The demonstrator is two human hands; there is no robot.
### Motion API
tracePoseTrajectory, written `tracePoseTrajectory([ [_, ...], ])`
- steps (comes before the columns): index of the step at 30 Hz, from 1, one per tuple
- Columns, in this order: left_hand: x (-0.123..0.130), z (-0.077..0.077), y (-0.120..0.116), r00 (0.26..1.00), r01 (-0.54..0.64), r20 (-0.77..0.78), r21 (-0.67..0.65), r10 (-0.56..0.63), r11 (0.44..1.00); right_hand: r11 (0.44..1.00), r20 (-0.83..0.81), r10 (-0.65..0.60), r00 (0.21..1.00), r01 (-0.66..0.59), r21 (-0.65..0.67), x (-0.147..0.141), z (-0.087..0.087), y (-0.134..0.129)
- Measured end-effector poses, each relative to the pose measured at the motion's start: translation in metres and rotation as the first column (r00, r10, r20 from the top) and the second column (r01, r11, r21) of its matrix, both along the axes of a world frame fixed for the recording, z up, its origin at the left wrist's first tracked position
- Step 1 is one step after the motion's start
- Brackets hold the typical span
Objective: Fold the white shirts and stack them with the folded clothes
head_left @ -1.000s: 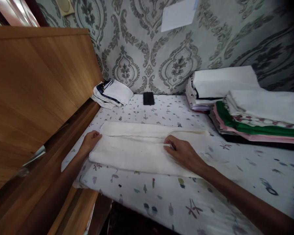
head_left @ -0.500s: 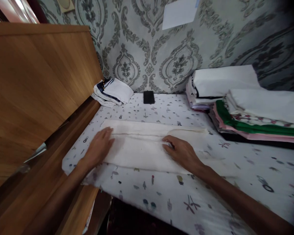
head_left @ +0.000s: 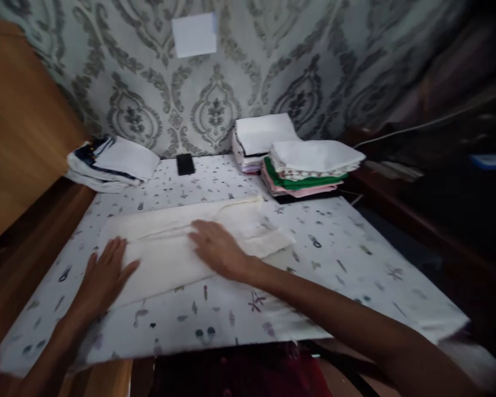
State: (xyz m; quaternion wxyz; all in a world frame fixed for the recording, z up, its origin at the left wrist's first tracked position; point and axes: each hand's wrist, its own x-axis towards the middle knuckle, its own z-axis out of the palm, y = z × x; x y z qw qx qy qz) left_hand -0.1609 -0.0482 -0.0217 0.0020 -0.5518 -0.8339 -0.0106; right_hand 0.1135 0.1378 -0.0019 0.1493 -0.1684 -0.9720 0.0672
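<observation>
A cream garment [head_left: 161, 264], folded lengthwise, lies flat on the patterned cloth, with a seam running along its middle and a narrow flap sticking out at its right end. At its left end my left hand [head_left: 103, 278] rests with fingers spread and the thumb apart, holding nothing. Palm down on the middle of the garment, my right hand [head_left: 219, 251] has its fingers stretched out flat and is slightly blurred. Part of the garment is hidden under this hand.
The white printed cloth [head_left: 334, 259] covers the table. Folded clothes [head_left: 116, 160] lie at the back left beside a wooden panel [head_left: 20, 127]. A black phone-like object [head_left: 185, 164] is near the wall. Stacks of folded clothes [head_left: 314, 157] stand at the back right.
My view has turned to the right, showing more of the table's right side. My right hand has flattened from a curled pose onto the garment. My left hand's fingers have spread.
</observation>
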Motion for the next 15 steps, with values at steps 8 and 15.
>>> tracePoseTrajectory([
  [8, -0.022, -0.012, 0.001, 1.0, 0.014, 0.021, -0.1, -0.012, 0.995, 0.992, 0.137, 0.043, 0.99, -0.026, -0.122, 0.035, -0.009, 0.002],
  [15, -0.033, -0.024, -0.001, 0.998, 0.063, -0.012, -0.127, -0.065, 0.99, 0.966, 0.144, -0.252, 0.957, 0.258, -0.02, 0.11, -0.017, 0.026],
])
